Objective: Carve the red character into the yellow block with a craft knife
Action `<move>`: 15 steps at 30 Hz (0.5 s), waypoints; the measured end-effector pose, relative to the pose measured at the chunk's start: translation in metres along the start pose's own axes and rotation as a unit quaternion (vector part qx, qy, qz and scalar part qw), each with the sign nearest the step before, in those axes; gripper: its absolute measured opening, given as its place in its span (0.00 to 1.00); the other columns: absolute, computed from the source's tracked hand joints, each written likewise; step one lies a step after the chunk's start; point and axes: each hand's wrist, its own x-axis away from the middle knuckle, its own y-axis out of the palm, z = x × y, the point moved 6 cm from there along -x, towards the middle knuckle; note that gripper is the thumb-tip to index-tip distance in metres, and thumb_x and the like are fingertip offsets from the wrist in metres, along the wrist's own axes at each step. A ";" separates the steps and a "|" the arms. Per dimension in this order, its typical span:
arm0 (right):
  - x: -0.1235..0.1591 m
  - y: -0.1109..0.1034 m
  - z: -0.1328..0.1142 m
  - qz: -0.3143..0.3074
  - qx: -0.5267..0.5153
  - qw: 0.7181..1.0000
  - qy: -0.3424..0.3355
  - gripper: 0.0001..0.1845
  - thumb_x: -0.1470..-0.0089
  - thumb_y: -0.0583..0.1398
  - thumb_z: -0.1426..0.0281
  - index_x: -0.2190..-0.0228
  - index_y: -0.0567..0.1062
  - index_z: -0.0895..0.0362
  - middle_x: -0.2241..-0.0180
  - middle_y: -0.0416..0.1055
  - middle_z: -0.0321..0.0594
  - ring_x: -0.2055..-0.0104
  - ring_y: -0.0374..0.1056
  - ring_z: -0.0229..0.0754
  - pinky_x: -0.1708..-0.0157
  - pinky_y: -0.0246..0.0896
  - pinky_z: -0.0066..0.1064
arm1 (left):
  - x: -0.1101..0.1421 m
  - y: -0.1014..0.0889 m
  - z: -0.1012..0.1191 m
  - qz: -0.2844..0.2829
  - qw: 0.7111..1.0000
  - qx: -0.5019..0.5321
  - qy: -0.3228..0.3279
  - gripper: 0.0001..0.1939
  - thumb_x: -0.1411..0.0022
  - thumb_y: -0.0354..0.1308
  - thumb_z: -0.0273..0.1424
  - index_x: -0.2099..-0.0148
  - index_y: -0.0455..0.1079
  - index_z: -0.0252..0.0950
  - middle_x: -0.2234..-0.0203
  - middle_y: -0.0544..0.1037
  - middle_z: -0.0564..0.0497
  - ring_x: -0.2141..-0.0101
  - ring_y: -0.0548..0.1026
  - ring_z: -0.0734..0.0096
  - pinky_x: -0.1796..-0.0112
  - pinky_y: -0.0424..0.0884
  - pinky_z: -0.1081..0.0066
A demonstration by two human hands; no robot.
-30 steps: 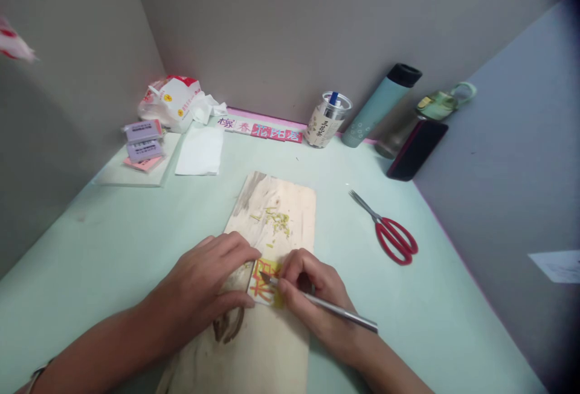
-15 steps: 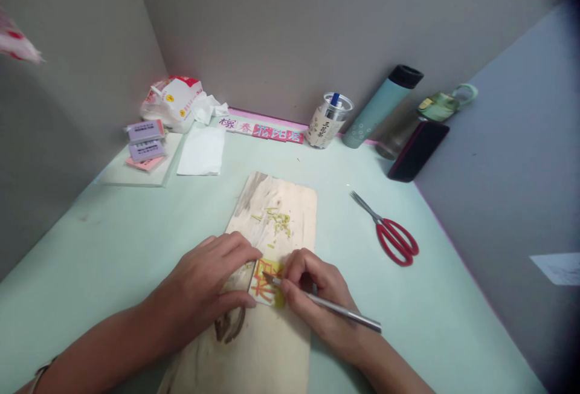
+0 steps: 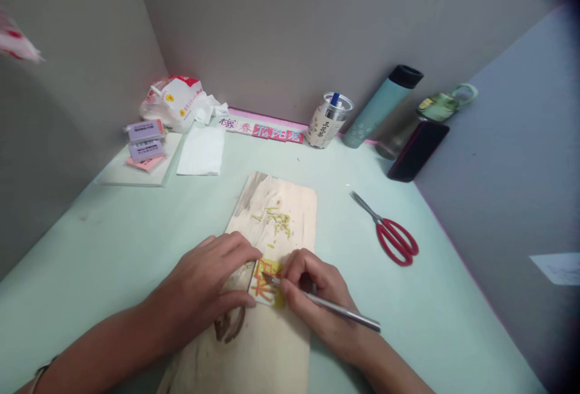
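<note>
A silver craft knife (image 3: 338,308) is pinched in my right hand (image 3: 319,297), its blade tip on the face of a small carving block (image 3: 261,291). This block has an orange-red character on a white and yellow face. With thumb and fingertips at its left corners, my left hand (image 3: 222,273) holds the block against a wooden board (image 3: 283,339). Yellow-green shavings (image 3: 280,222) lie on the board beyond the block. A dark brown mark shows on the wood below my left thumb. My right fingers hide part of the block's right side.
Red-handled scissors (image 3: 396,242) lie to the right. Along the back stand a plastic cup (image 3: 327,122), a teal bottle (image 3: 380,107), a metal bottle (image 3: 401,137) and a phone (image 3: 419,151). Carved blocks (image 3: 260,130), a paper sheet (image 3: 200,151), wrapped packs (image 3: 145,140) and a tissue pack (image 3: 174,101) are further left.
The knife's blade tip has shifted very slightly left and away from me on the block. Both hands otherwise keep their places, and the board has not moved.
</note>
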 end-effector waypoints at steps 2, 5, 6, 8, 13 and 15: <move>0.000 0.001 0.001 0.002 0.003 1.000 0.000 0.12 0.40 0.58 0.68 0.74 0.63 0.54 0.74 0.65 0.34 0.74 0.55 0.36 0.75 0.49 0.30 | 0.000 0.000 0.000 -0.002 1.000 0.001 -0.001 0.17 0.32 0.62 0.43 0.45 0.66 0.45 0.55 0.72 0.52 0.57 0.71 0.61 0.56 0.63 0.65; 0.000 0.001 0.002 0.006 0.004 1.000 -0.002 0.12 0.40 0.58 0.68 0.74 0.63 0.54 0.74 0.65 0.34 0.74 0.55 0.36 0.75 0.50 0.29 | 0.001 0.000 0.000 -0.001 1.000 -0.001 -0.007 0.17 0.32 0.63 0.42 0.45 0.67 0.45 0.54 0.73 0.53 0.57 0.71 0.61 0.57 0.63 0.65; 0.000 0.001 0.002 0.007 0.003 1.000 -0.003 0.12 0.39 0.58 0.67 0.74 0.63 0.54 0.73 0.65 0.34 0.74 0.56 0.36 0.75 0.50 0.29 | 0.001 0.000 0.000 0.000 1.000 -0.002 -0.007 0.17 0.33 0.63 0.42 0.45 0.67 0.45 0.54 0.73 0.53 0.57 0.71 0.61 0.57 0.64 0.65; 0.000 0.001 0.003 0.008 0.001 1.000 -0.004 0.12 0.39 0.58 0.67 0.74 0.63 0.54 0.73 0.66 0.35 0.74 0.56 0.36 0.75 0.50 0.29 | 0.001 -0.001 0.001 0.003 1.000 -0.004 -0.005 0.18 0.33 0.64 0.42 0.45 0.67 0.45 0.54 0.73 0.53 0.57 0.71 0.61 0.57 0.64 0.65; 0.001 0.000 0.004 0.013 -0.008 1.000 -0.006 0.12 0.38 0.58 0.66 0.73 0.64 0.54 0.72 0.67 0.36 0.73 0.57 0.37 0.74 0.51 0.29 | 0.001 0.000 0.001 0.000 1.000 -0.009 -0.005 0.18 0.33 0.64 0.40 0.45 0.67 0.45 0.54 0.73 0.52 0.57 0.71 0.61 0.57 0.65 0.65; 0.001 0.001 0.003 0.016 -0.009 1.000 -0.010 0.12 0.39 0.58 0.66 0.73 0.64 0.54 0.73 0.67 0.36 0.73 0.57 0.37 0.74 0.52 0.30 | 0.001 0.000 0.001 0.000 1.000 -0.010 -0.007 0.18 0.33 0.64 0.40 0.45 0.67 0.45 0.54 0.73 0.52 0.57 0.71 0.61 0.57 0.65 0.65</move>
